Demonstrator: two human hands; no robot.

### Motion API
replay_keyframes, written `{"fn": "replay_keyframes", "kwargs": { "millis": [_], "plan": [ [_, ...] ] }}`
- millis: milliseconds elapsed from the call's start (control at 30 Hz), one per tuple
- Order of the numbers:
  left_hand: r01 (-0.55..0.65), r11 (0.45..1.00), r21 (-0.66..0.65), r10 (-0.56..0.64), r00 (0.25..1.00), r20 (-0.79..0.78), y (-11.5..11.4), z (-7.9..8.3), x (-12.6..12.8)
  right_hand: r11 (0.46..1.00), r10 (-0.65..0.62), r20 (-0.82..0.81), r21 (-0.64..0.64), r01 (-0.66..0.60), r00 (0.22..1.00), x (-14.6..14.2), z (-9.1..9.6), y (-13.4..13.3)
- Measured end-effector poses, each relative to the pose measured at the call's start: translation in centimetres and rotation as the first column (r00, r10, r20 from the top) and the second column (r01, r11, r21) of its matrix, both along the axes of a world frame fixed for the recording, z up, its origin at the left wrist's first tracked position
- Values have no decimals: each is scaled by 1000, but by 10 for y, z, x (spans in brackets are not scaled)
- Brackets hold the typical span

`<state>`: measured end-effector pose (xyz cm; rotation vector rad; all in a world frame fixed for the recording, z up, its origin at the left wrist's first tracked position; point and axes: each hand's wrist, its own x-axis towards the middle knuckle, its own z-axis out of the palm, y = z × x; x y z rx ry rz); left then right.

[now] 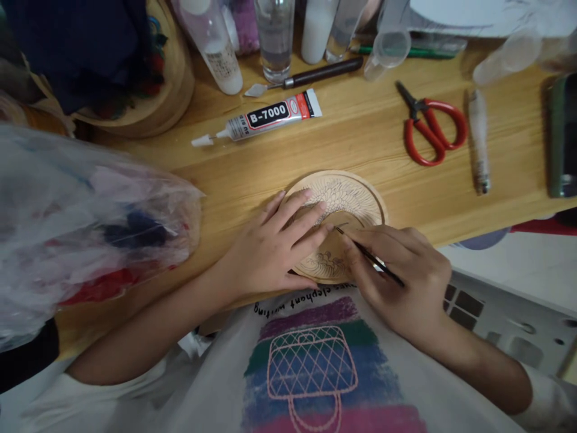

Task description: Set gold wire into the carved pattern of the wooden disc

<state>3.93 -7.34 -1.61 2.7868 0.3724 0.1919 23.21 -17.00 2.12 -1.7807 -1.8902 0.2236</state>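
Note:
A round wooden plaque [356,195] with a raised rim lies at the table's near edge. Fine dark lines like scales or feathers cover its upper part, and swirling lines mark its lower part. My left hand [277,249] rests over the plaque's left side, fingers spread flat on it and hiding part of the pattern. In my right hand [401,270] is a slim dark paintbrush [381,264], pinched between thumb and fingers. Its tip is at the plain middle of the plaque, close to my left fingertips; whether it touches the wood I cannot tell.
Beyond the plaque lie a B-7000 glue tube [270,117], a dark-handled craft knife [324,73], red-handled scissors [433,129] and a whitish pen [478,141]. Bottles and a glass [274,42] stand at the back. A plastic bag [175,198] fills the left; a phone-like object [563,138] is right.

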Motion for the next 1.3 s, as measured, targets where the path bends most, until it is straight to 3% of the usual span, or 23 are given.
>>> {"fn": "replay_keyframes", "kwargs": {
  "millis": [400,667,933,1300],
  "plan": [
    [-21,1000,2,21,1000,-13,-2,1,0,992,-120,60,-25,121,991,-16,6,3],
    [-19,1000,23,19,1000,-3,-2,-1,0,993,-96,168,-45,105,981,-20,9,5],
    [-26,1000,1,26,1000,-9,-2,-2,-1,999,37,14,-35,-36,999,1,7,3],
    [-22,1000,-5,22,999,-27,-1,0,-1,996,74,-111,-36,-78,991,12,-1,-1]
  ]
}}
